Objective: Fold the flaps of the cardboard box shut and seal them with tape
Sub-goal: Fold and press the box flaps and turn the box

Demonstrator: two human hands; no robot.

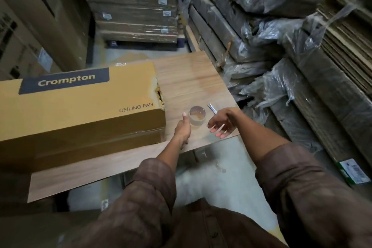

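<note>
Both hands work at the 4 o'clock corner of the surface (pixel 187 78), a wood-grain board. Left hand (pixel 183 128) grips the roll of clear tape (pixel 197 116), with the thumb raised along the roll's left wall and the remaining fingers curled beneath it, out of view. Right hand (pixel 221 122) hovers just beside the roll at its 3 o'clock side, palm turned toward the roll, fingers spread and relaxed, holding nothing; a thin pale strip crosses the fingers, and whether it is tape cannot be determined. A small blade-like tool (pixel 212 108) with a light handle lies on the surface at 1 o'clock from the roll, near the right wrist and apart from the roll. The cardboard box (pixel 80 110), a long yellow carton printed "Crompton" and "CEILING FAN", lies on its side at 9 o'clock from the hands and occupies the left portion of the surface. Its right end faces the roll, with a torn upper edge at that end. Clear tape already runs along its front long seam. Brown rolled sleeves cover both forearms. Stacks of flat cardboard (pixel 136 4) stand at 12 o'clock beyond the surface, and plastic-wrapped bundles (pixel 261 70) fill the area from 1 to 3 o'clock.
</note>
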